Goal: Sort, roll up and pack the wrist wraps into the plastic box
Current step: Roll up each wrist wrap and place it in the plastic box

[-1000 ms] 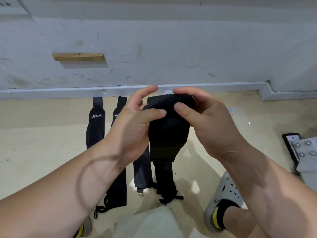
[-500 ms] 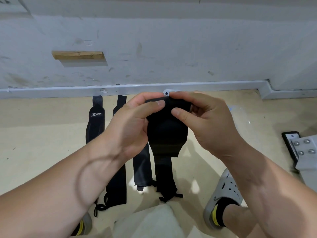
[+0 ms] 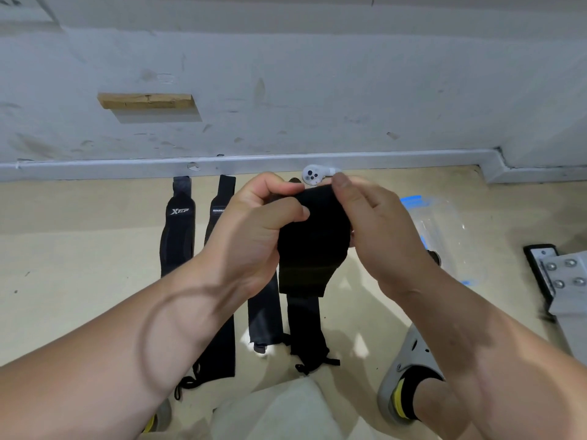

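wrist wrap [image 3: 313,246], black, hangs mid-frame above the floor [image 3: 79,255], its top edge pinched by left hand [image 3: 257,227] and right hand [image 3: 378,230]. four more wraps [image 3: 176,230] lie below toward nine o'clock; clear plastic box [image 3: 444,230] at three o'clock.

The leftmost black wrap [image 3: 176,230] on the floor reads "XTEP"; its neighbour's label [image 3: 218,210] is illegible.

Wrist wraps [image 3: 178,236] lie left of the plastic box [image 3: 444,230], on the floor [image 3: 79,249]
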